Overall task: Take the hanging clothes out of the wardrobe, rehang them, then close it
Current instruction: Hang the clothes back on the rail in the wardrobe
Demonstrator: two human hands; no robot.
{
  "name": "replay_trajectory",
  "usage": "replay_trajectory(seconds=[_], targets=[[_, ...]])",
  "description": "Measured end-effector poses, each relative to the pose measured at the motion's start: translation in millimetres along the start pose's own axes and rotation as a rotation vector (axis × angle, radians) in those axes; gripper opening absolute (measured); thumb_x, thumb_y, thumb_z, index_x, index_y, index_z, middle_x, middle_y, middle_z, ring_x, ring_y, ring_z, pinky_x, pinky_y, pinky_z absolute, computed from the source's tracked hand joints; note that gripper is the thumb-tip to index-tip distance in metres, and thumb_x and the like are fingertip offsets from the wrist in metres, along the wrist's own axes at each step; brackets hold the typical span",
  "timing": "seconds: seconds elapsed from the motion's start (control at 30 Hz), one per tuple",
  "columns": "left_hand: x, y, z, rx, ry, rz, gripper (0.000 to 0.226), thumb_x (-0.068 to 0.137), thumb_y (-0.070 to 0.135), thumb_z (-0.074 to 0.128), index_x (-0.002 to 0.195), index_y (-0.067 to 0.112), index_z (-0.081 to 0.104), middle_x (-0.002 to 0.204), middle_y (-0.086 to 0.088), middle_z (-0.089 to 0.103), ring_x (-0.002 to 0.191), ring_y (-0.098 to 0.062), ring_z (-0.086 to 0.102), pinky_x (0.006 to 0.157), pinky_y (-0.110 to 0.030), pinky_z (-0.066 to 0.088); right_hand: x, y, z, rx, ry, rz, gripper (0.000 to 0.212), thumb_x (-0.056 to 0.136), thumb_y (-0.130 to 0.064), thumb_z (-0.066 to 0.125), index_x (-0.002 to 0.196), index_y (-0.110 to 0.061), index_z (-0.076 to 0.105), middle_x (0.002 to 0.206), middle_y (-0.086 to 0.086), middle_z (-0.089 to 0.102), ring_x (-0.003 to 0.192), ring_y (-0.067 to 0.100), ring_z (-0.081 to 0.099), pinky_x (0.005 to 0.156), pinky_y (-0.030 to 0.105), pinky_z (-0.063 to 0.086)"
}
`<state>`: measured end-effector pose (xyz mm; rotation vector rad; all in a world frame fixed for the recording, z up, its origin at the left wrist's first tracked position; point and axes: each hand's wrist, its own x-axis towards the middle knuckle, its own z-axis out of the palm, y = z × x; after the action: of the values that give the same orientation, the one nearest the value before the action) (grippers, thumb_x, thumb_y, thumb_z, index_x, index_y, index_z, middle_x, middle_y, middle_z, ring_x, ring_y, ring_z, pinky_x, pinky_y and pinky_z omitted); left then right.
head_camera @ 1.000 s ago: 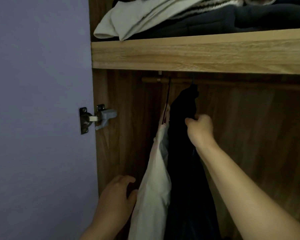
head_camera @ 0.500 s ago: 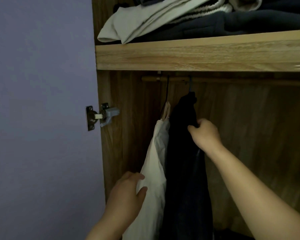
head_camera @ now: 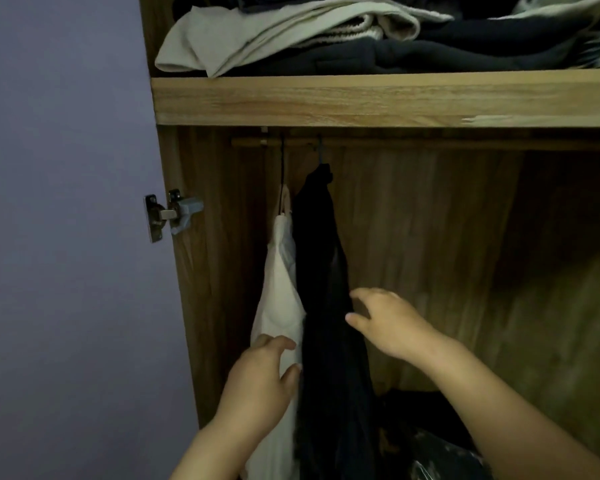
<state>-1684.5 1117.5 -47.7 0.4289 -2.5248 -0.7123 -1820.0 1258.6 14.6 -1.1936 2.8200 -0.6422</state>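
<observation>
A: What could go wrong here?

B: Two garments hang close together at the left end of the wooden rail (head_camera: 430, 144), under the shelf (head_camera: 361, 98). The white garment (head_camera: 279, 285) sits at about nine o'clock of the black garment (head_camera: 321, 271), and they touch along their length. If one hanger is lifted carelessly, its neighbour's cloth could drag and slide off. The thin hooks could also snag on each other.

A: And the hands?

B: The left hand (head_camera: 257, 382) rests against the lower part of the white garment, with its thumb towards the black one and its fingers loosely bent. It looks like a touch rather than a grip. The right hand (head_camera: 388, 320) hovers at three o'clock of the black garment with its fingers spread and relaxed, grasping nothing. Neither hand supports a hanger, so a tug on the fabric alone could pull a shoulder off its hanger.

A: What about materials?

B: The white piece looks like light, smooth woven cloth that falls in soft folds. The black one is heavier, longer and limp, though the interior is dim and I can't tell its weave. The rail and shelf are grained wood. Folded clothes (head_camera: 326, 32) are heaped on top, with one pale piece overhanging the shelf edge at eleven o'clock. A metal hinge (head_camera: 168, 214) juts from the side panel at nine o'clock and could catch a sleeve on the way out.
</observation>
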Motion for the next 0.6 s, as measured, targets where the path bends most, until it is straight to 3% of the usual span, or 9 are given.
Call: replay_trajectory(seconds=[0.27, 0.4, 0.6], targets=[[-27, 25, 22, -0.012, -0.247, 0.173, 0.038, 0.093, 0.034, 0.052, 0.131, 0.03, 0.045, 0.126, 0.008, 0.049, 0.112, -0.006, 0.049, 0.092, -0.016, 0.04, -92, 16, 12, -0.133, -0.2, 0.177, 0.045, 0.097, -0.035, 0.045, 0.14, -0.022, 0.041, 0.142, 0.002, 0.041, 0.128, 0.02, 0.041, 0.102, 0.03, 0.036], [-37, 42, 32, 0.013, -0.336, 0.248, 0.039, 0.092, 0.036, 0.053, 0.13, 0.03, 0.047, 0.124, 0.008, 0.049, 0.113, -0.009, 0.05, 0.096, -0.022, 0.043, -131, 25, 9, -0.161, -0.226, 0.247, 0.044, 0.097, -0.035, 0.044, 0.139, -0.023, 0.04, 0.142, 0.002, 0.041, 0.129, 0.021, 0.041, 0.103, 0.033, 0.038], [-56, 70, 48, 0.017, -0.458, 0.345, 0.036, 0.091, 0.037, 0.053, 0.127, 0.031, 0.051, 0.113, 0.012, 0.049, 0.106, -0.005, 0.051, 0.088, -0.016, 0.041, -180, 41, 6, -0.187, -0.225, 0.288, 0.045, 0.098, -0.032, 0.043, 0.14, -0.017, 0.039, 0.141, 0.005, 0.044, 0.128, 0.022, 0.042, 0.103, 0.034, 0.039]])
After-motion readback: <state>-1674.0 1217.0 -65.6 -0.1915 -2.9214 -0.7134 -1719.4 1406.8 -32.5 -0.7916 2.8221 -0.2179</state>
